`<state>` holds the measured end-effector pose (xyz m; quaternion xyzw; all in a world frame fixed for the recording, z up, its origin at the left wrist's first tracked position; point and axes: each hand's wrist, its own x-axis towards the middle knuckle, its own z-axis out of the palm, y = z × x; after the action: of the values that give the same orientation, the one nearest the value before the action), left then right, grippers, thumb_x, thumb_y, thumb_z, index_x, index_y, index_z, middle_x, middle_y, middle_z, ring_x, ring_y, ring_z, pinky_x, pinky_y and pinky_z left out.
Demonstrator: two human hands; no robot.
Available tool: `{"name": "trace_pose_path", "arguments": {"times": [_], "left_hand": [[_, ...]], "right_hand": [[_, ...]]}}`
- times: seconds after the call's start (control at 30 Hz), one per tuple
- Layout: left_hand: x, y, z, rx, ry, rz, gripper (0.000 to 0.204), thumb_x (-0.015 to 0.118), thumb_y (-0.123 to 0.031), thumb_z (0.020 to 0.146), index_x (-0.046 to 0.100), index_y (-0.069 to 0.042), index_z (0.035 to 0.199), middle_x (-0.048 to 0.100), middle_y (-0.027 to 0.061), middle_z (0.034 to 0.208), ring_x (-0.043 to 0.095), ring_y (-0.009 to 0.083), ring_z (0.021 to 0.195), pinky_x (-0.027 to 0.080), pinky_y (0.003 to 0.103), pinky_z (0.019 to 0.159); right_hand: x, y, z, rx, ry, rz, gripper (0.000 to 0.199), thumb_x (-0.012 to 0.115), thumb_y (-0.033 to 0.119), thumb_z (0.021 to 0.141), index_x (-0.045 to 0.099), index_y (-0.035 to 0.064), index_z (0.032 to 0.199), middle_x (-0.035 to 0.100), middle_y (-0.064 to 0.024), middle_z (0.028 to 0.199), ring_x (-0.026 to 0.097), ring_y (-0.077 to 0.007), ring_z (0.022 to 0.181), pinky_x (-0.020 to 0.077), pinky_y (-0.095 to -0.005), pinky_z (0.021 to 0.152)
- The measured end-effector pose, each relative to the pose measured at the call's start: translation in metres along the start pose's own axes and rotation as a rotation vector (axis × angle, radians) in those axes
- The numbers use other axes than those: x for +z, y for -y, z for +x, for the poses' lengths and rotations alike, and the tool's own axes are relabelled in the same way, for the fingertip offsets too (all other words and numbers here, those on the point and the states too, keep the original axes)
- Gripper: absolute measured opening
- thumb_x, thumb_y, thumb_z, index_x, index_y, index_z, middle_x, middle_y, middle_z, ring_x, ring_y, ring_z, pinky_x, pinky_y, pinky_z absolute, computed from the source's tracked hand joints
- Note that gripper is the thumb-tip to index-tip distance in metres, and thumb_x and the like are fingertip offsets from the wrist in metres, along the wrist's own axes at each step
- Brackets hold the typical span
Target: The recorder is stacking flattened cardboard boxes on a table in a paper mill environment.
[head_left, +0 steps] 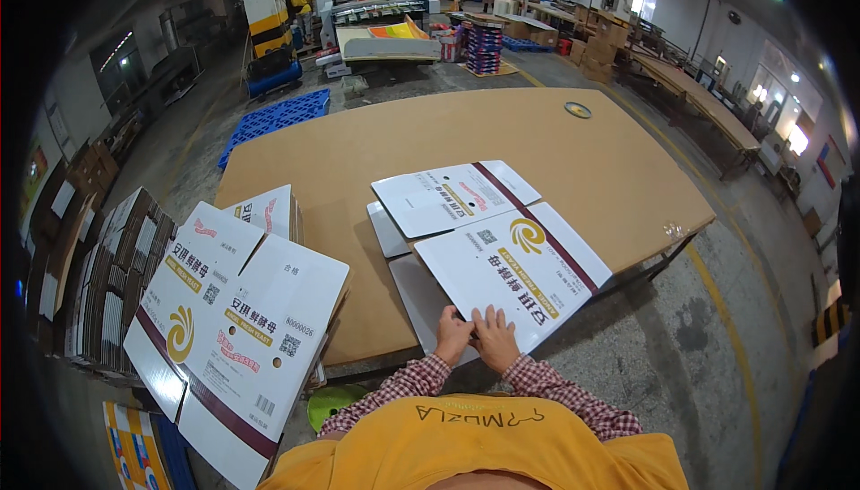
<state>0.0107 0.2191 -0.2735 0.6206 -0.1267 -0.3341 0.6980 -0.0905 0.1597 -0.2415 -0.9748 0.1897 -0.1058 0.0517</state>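
Note:
A flattened white carton (466,262) with a maroon band and a yellow swirl lies on the brown-topped table in front of me. White flaps show from under its left side. At its near edge, the bent fingers of my left hand (454,336) close on the cardboard. Right beside it, my right hand (495,339) rests with outstretched fingers on the carton's printed face; its thumb is hidden. To the left, a stack of matching flattened cartons (260,329) overlaps the table's left end.
The table (430,127) carries a roll of tape (578,110) near its far edge. Bundled cardboard (116,266) stands at far left, with a blue pallet (273,120) behind the table. A green bin (331,405) sits below the near edge. Another person (303,6) stands by distant machinery.

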Motion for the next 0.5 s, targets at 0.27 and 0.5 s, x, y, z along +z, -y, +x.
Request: {"name": "trace_pose_path", "arguments": {"times": [0.27,0.5], "left_hand": [[-0.004,-0.017,-0.007,0.0,0.188,-0.012,0.037,0.058,-0.004,0.072,0.042,-0.001,0.106,0.053,0.005,0.066,0.045,0.0085,0.043,0.036,0.02,0.037],[-0.023,-0.009,0.039,0.089,0.057,0.116,0.065,0.057,-0.008,0.073,0.018,-0.009,0.125,0.049,0.0064,0.081,0.049,0.0106,0.054,0.042,0.024,0.045]], "right_hand": [[-0.006,-0.012,-0.002,-0.015,-0.081,-0.054,0.047,0.05,0.011,0.077,0.033,0.0045,0.12,0.04,-0.022,0.112,0.041,-0.0393,0.101,0.0379,-0.0477,0.073],[-0.018,-0.026,0.0,-0.052,-0.078,-0.142,0.044,0.046,0.004,0.075,0.035,-0.0003,0.117,0.044,-0.0201,0.108,0.045,-0.0339,0.097,0.0405,-0.0409,0.073]]}}
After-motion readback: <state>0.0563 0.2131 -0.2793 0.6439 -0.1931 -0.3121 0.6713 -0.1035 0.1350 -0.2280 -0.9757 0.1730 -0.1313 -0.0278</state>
